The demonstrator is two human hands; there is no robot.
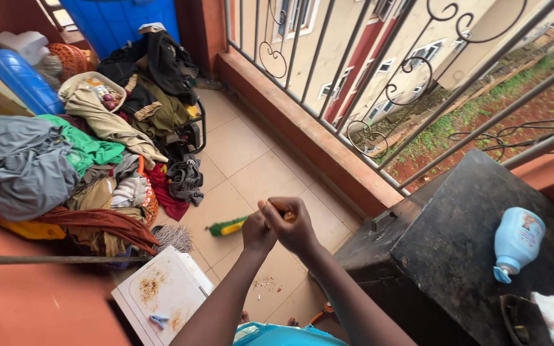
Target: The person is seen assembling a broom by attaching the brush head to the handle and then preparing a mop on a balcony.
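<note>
My two hands meet in front of me above the tiled floor. My right hand point(296, 225) has its fingers curled around a small orange-brown piece point(288, 216), which is mostly hidden. My left hand point(257, 234) is closed and pressed against the right one, pinching the same piece from the left. Below the hands, small crumbs point(265, 282) lie scattered on the tiles. A green and yellow brush point(227, 226) lies on the floor just left of my hands.
A white board point(161, 296) with crumbs and a blue peg leans at the lower left. A black metal box point(456, 256) at the right carries a lying pale-blue bottle point(518, 242). Piled clothes point(97, 154) fill the left. A blue drum point(123, 22) stands behind them, and a railing point(354, 96) runs along the right.
</note>
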